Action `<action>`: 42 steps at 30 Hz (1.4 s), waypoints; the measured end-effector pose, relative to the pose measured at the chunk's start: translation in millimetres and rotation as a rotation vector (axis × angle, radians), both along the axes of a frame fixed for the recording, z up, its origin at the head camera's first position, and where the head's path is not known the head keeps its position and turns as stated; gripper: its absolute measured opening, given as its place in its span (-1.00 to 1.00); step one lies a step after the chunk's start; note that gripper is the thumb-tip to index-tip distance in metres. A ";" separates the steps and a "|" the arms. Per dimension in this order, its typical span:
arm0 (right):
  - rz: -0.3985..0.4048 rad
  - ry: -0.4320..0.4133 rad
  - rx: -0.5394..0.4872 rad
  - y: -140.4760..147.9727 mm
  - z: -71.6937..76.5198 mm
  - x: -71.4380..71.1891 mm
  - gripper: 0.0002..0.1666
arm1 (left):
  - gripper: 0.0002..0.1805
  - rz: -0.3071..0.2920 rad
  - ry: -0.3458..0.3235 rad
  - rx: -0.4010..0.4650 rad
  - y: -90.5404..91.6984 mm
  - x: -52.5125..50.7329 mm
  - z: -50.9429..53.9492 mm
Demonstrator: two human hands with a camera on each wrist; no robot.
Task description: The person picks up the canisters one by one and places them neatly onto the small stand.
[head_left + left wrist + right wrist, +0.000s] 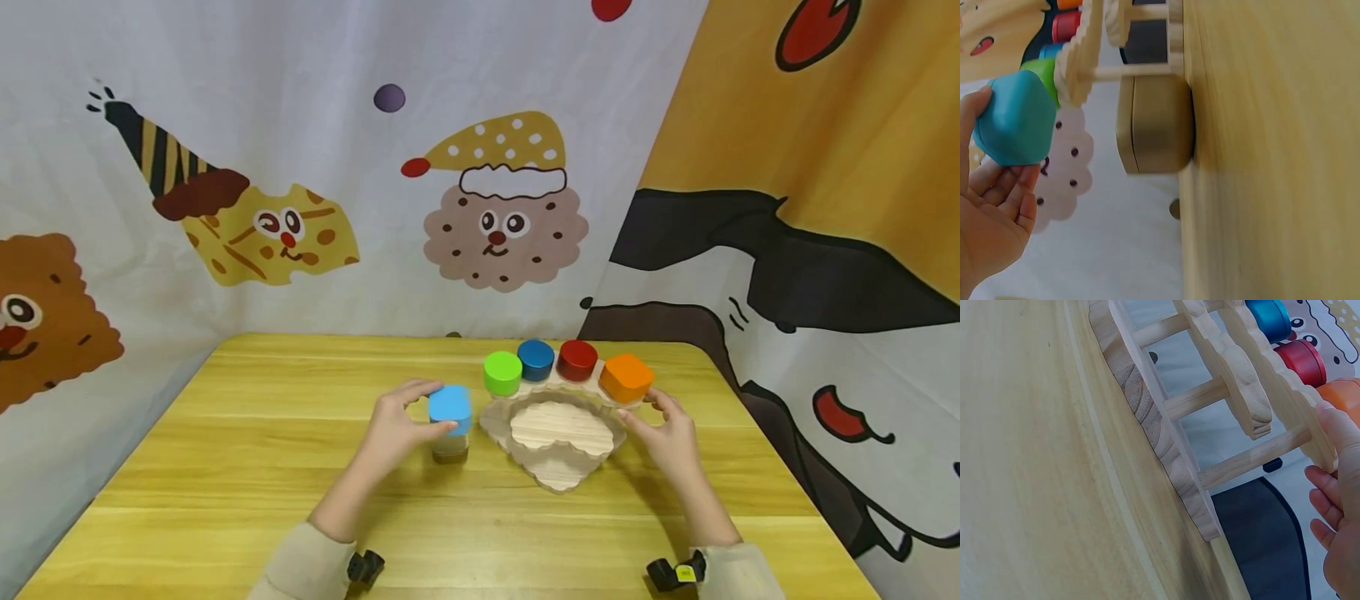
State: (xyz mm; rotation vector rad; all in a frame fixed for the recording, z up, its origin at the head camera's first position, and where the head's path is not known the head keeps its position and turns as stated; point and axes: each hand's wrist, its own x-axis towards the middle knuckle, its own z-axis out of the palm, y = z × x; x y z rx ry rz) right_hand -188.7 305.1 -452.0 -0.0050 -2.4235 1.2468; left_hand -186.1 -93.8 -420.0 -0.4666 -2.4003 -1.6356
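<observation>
My left hand [401, 427] grips a light blue rounded-square tin [450, 403] between thumb and fingers, raised off the table. Directly below it, a gold tin [1154, 125] stands on the table. The wooden tiered stand [561, 479] with scalloped edges is just to the right. Its top shelf bears a green round tin [502, 372], a dark blue one [536, 361], a red one [577, 361] and an orange angular tin [627, 377]. At the right end of that shelf, beside the orange tin, my right hand [670, 431] pinches the stand's edge.
Everything rests on a yellowish wooden table [225, 500]. Behind it hangs a white cloth [337, 50] printed with cartoon biscuits, its right part orange and black. Round dowels [1254, 457] join the stand's shelves.
</observation>
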 end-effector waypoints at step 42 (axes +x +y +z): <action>0.017 -0.011 -0.001 -0.3 3.2 1.5 -0.37 | -0.31 -0.213 0.084 -0.006 125.2 4.4 12.5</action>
